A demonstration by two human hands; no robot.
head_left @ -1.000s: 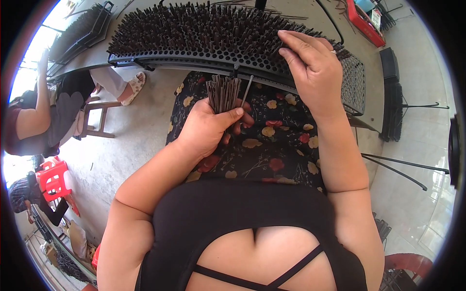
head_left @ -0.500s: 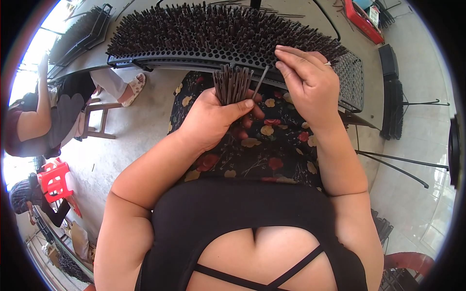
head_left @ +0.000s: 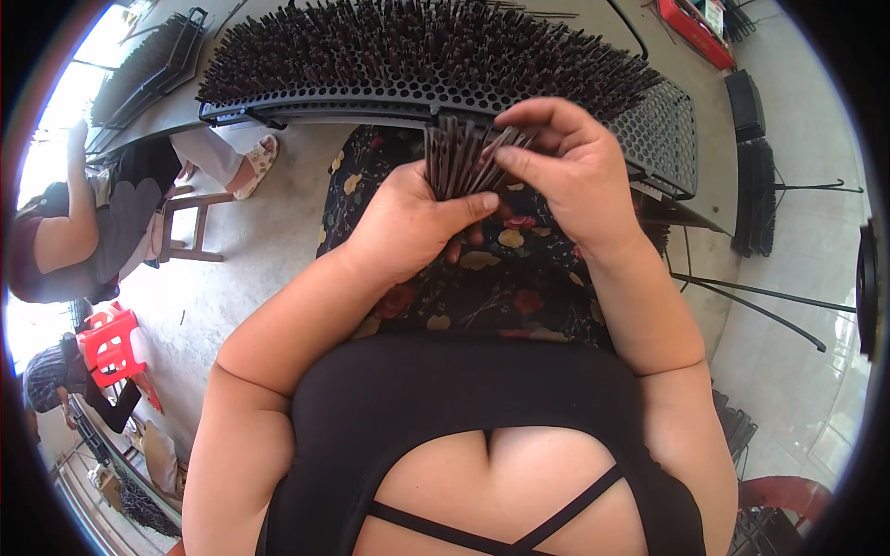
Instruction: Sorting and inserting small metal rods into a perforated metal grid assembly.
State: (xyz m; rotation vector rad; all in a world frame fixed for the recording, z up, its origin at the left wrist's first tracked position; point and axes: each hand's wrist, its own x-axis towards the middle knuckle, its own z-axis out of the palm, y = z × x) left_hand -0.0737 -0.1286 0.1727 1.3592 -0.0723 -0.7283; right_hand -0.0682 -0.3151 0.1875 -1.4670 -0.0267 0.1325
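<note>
A bundle of thin dark sticks (head_left: 454,165) stands upright in my left hand (head_left: 417,218), whose fingers and thumb are wrapped round its lower part. From the right, my right hand (head_left: 579,171) reaches to the bundle's upper end. Its thumb and fingers close on a stick at the bundle's right side; the exact grip is partly hidden. Just beyond both hands is a long black rack (head_left: 663,130) with a perforated top. Many similar dark sticks (head_left: 408,56) stand packed in its holes, leaving bare holes along the near edge and right end.
A dark flowered cloth (head_left: 464,287) covers my lap below the hands. At left, another person (head_left: 83,218) sits near a wooden stool (head_left: 195,222) and a second filled rack (head_left: 153,69). Black metal rods (head_left: 760,301) jut out at right. A red box (head_left: 691,32) lies at the far right.
My right hand has moved left and down from beside the rack onto the sticks. The bundle in my left hand has shifted slightly right, and a stick that leaned apart is now against it.
</note>
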